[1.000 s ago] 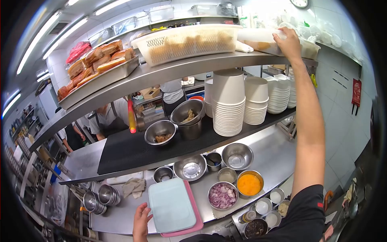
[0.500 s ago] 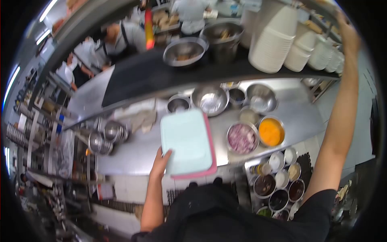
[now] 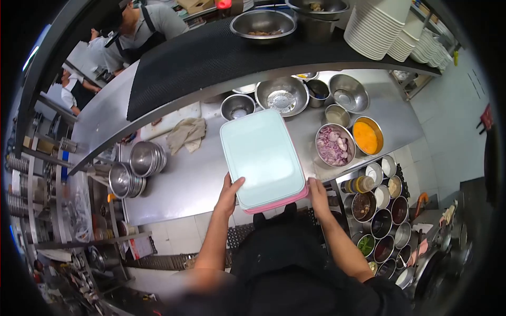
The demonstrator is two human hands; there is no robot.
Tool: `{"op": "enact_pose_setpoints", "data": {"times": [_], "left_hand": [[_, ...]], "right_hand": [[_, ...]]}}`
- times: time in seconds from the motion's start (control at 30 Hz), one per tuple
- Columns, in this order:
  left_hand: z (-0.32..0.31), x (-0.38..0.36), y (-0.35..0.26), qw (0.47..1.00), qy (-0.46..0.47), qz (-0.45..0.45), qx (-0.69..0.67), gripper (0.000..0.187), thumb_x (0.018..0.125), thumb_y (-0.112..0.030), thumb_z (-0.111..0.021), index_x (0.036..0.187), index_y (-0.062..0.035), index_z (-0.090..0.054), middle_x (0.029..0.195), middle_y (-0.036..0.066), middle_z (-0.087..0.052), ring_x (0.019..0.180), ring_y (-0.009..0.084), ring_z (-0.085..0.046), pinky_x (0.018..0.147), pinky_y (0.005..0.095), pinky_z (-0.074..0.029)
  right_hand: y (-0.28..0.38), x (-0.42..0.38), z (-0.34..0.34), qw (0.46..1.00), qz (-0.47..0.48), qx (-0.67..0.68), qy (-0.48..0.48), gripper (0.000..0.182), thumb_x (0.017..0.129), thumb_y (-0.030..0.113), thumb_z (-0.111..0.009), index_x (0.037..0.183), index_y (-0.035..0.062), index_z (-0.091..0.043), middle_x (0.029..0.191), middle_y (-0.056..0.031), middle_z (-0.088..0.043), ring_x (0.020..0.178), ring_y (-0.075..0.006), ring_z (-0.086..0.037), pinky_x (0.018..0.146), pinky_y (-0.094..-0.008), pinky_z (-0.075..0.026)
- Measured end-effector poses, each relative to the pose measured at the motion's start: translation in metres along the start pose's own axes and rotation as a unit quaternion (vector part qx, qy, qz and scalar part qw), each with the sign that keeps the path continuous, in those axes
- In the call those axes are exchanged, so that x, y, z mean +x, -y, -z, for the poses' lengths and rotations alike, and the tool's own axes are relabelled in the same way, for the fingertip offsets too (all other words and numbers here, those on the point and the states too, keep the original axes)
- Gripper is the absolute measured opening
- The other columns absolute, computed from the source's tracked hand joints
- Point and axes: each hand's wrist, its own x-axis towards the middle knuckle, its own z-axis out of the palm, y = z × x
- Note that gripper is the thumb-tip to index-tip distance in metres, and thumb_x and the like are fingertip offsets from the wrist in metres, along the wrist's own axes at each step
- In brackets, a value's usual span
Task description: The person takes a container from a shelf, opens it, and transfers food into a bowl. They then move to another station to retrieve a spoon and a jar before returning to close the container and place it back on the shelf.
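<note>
A pale mint plastic lid (image 3: 263,158) lies on top of a pink one (image 3: 282,203), both flat with rounded corners and held in front of my body above the counter's front edge. My left hand (image 3: 226,196) grips the left side, its thumb on the mint lid and its other fingers partly hidden underneath. On the opposite side, my right hand (image 3: 319,198) is at the lower right edge of the pink lid. Part of its fingers is hidden, and it seems to hold that edge. Just beyond the lids are a steel bowl (image 3: 238,107) and a larger steel bowl (image 3: 282,96).
Chopped red onion (image 3: 335,146) and orange liquid (image 3: 366,138) fill containers on the right. A beige cloth (image 3: 186,135) and stacked bowls (image 3: 147,159) sit left. Overhead runs a dark shelf (image 3: 211,68) with white containers (image 3: 375,31). A co-worker (image 3: 153,26) stands across the counter.
My right hand has come down from the upper right shelf area to the right edge of the lids. The left hand keeps its hold. The view has shifted.
</note>
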Motion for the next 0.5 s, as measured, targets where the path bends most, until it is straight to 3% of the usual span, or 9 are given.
{"op": "enact_pose_setpoints", "data": {"times": [0.03,0.2,0.27,0.37,0.4,0.47,0.5], "left_hand": [[0.001,0.001,0.002,1.000,0.002,-0.023,-0.005,0.090,0.093,-0.031,-0.076,0.157,0.0057,-0.023,0.151,0.023,-0.046,0.141,0.0314,-0.044,0.118,0.0410,-0.036],[-0.002,-0.003,0.003,0.997,0.016,-0.027,-0.069,0.082,0.094,-0.017,-0.075,0.155,0.0071,-0.025,0.146,0.024,-0.050,0.133,0.0307,-0.053,0.112,0.0410,-0.044],[0.003,-0.002,0.007,0.998,0.013,-0.015,-0.058,0.084,0.093,-0.017,-0.077,0.153,0.0085,-0.025,0.145,0.024,-0.051,0.132,0.0308,-0.053,0.112,0.0416,-0.044],[0.005,-0.011,0.003,1.000,0.005,0.000,0.008,0.089,0.088,-0.022,-0.083,0.150,0.0107,-0.028,0.144,0.024,-0.051,0.132,0.0311,-0.053,0.114,0.0417,-0.042],[0.003,-0.018,-0.001,1.000,0.009,-0.003,0.025,0.088,0.087,-0.023,-0.084,0.148,0.0114,-0.031,0.142,0.024,-0.052,0.131,0.0304,-0.053,0.114,0.0410,-0.041],[0.008,-0.024,-0.004,0.998,0.047,0.003,0.032,0.087,0.086,-0.021,-0.085,0.146,0.0128,-0.033,0.138,0.022,-0.055,0.127,0.0275,-0.055,0.110,0.0395,-0.044],[0.015,-0.023,0.002,0.999,0.034,-0.001,0.032,0.086,0.086,-0.020,-0.085,0.146,0.0130,-0.033,0.137,0.022,-0.055,0.126,0.0272,-0.055,0.109,0.0392,-0.045]], "right_hand": [[-0.013,-0.006,-0.005,0.995,-0.052,0.083,-0.007,0.055,0.107,0.045,-0.054,0.144,0.0044,-0.051,0.139,-0.0124,-0.057,0.126,-0.0249,-0.055,0.102,-0.0421,-0.050],[-0.070,-0.030,-0.051,0.980,-0.073,0.187,0.018,0.072,0.103,0.058,-0.054,0.158,0.0220,-0.024,0.153,-0.0072,-0.040,0.138,-0.0257,-0.041,0.103,-0.0524,-0.047],[-0.071,-0.034,-0.068,0.949,-0.094,0.299,0.011,0.077,0.098,0.064,-0.057,0.156,0.0287,-0.021,0.151,-0.0056,-0.041,0.133,-0.0268,-0.045,0.102,-0.0532,-0.047],[-0.080,-0.021,-0.065,0.929,-0.052,0.364,0.039,0.072,0.096,0.052,-0.062,0.154,0.0298,-0.023,0.149,-0.0033,-0.044,0.130,-0.0268,-0.050,0.099,-0.0528,-0.048],[-0.069,-0.026,-0.063,0.935,-0.029,0.351,0.034,0.065,0.099,0.042,-0.058,0.154,0.0283,-0.025,0.149,-0.0041,-0.045,0.131,-0.0275,-0.050,0.099,-0.0527,-0.050],[-0.061,-0.039,-0.063,0.938,-0.015,0.347,-0.002,0.050,0.103,0.032,-0.053,0.149,0.0226,-0.035,0.142,-0.0058,-0.054,0.122,-0.0267,-0.061,0.100,-0.0559,-0.053],[-0.053,-0.050,-0.063,0.940,-0.014,0.341,-0.001,0.051,0.103,0.031,-0.052,0.150,0.0224,-0.034,0.143,-0.0064,-0.054,0.123,-0.0276,-0.061,0.100,-0.0563,-0.053]]}}
